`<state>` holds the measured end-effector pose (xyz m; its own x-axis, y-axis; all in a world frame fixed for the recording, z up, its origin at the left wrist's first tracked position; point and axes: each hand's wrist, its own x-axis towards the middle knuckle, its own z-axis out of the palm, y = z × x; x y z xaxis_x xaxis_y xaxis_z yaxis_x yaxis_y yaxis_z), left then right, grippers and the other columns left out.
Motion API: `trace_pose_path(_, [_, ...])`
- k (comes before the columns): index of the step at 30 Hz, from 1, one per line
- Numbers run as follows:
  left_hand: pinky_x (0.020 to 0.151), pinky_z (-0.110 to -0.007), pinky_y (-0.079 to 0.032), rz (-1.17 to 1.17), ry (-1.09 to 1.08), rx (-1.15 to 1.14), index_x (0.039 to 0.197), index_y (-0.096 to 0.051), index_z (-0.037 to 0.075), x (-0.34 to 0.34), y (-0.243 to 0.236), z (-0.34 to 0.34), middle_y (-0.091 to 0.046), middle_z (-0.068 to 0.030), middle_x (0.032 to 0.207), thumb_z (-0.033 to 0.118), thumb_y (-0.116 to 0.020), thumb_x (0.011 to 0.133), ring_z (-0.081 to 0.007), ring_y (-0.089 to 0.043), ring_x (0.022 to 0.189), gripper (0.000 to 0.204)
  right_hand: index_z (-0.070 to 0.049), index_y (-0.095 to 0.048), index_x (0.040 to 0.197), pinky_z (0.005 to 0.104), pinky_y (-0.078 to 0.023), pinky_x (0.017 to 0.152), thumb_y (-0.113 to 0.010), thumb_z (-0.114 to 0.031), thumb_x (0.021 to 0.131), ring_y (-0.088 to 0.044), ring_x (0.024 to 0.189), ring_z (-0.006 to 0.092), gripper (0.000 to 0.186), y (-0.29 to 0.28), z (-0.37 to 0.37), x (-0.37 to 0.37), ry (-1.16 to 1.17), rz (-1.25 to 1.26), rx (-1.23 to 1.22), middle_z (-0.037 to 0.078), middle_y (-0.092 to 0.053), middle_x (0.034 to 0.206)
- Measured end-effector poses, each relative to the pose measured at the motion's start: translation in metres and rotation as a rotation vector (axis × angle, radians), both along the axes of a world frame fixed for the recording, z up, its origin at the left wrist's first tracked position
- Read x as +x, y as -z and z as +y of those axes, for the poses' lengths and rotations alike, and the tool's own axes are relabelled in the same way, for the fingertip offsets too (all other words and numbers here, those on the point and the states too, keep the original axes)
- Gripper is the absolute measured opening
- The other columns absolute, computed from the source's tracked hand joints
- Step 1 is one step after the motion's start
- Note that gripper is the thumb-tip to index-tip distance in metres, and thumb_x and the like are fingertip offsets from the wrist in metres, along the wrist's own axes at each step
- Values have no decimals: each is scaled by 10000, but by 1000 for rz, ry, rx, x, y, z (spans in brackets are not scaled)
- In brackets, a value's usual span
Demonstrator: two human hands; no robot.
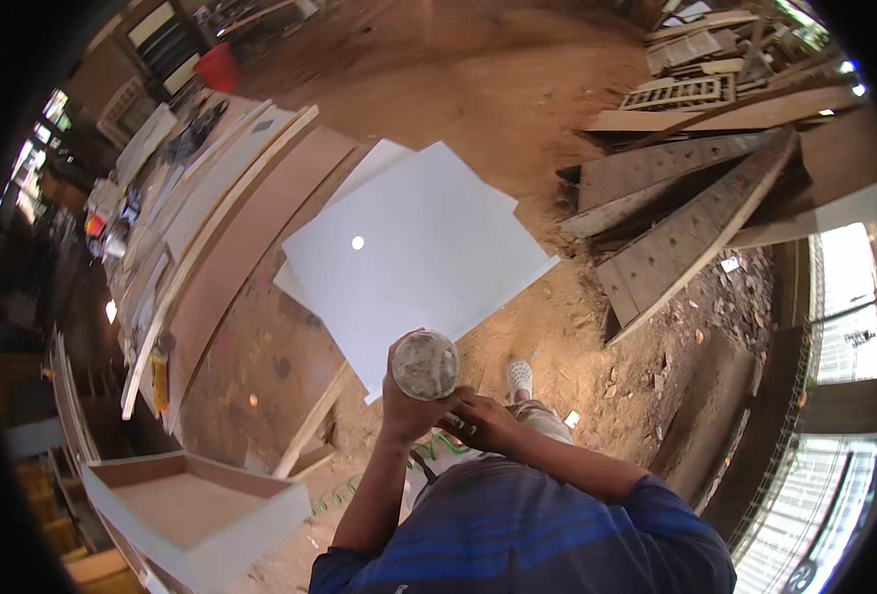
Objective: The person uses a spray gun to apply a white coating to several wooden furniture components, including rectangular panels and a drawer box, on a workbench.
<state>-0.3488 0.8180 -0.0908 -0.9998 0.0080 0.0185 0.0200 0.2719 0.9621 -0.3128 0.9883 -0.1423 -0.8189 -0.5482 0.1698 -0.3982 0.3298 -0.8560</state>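
Container [427,364] end-on, long axis toward camera

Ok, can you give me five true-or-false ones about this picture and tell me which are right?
1. The left hand is holding a round container. True.
2. There is a blue bucket at the upper left. False: the bucket there is red.
3. The white boards overlap each other. True.
4. The two hands are stretched far apart. False: the right hand is close beside the left hand.
5. A black boot shows near the bottom middle. False: the shoe there is pale.
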Motion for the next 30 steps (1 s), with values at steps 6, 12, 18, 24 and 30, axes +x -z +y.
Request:
trace_pose_path(6, [916, -340, -528, 64, -290, 69, 1356, -478, 50, 40, 3, -2, -624, -99, 1153, 112, -925, 590, -222, -637, 1051, 888, -97, -574, 1333, 440, -497, 992, -783, -306, 850, -557, 1215, 371, 565, -17, 39, -49, -522, -136, 77, 170, -527, 1375])
trace_pose_path(12, [938, -358, -517, -108, -506, -269, 1284, -526, 69, 122, 23, -42, -636, -93, 1153, 40, -898, 554, -208, -627, 1062, 820, -59, -624, 1276, 369, -509, 931, -778, -181, 864, -623, 1133, 227, 456, 50, 158, -152, 70, -175, 76, 123, -674, 1239])
trace_pose_path(18, [915, -347, -515, -185, -688, -236, 1288, -520, 56, 181, 75, -47, -620, -77, 1136, 45, -877, 595, -184, -603, 1030, 779, -27, -581, 1354, 397, -453, 938, -542, -474, 992, -618, 1149, 232, 577, 116, 266, -228, 668, -751, -65, 162, -644, 1299])
trace_pose_path(24, [911, -357, -516, -201, -716, -179, 1294, -518, 68, 178, 100, -43, -609, -79, 1135, 59, -875, 598, -195, -601, 1026, 782, -29, -314, 1538, 498, -275, 1109, -445, -709, 936, -479, 1336, 351, 918, 160, 274, -250, 732, -1023, -377, 232, -441, 1500])
trace_pose_path(30, [917, -363, -523, -197, -696, -228, 1274, -508, 93, 179, 107, -55, -608, -77, 1145, 59, -882, 595, -221, -617, 1043, 776, -3, -208, 1561, 506, -228, 1160, -458, -743, 911, -407, 1387, 396, 1016, 164, 253, -254, 763, -1127, -573, 260, -373, 1536])
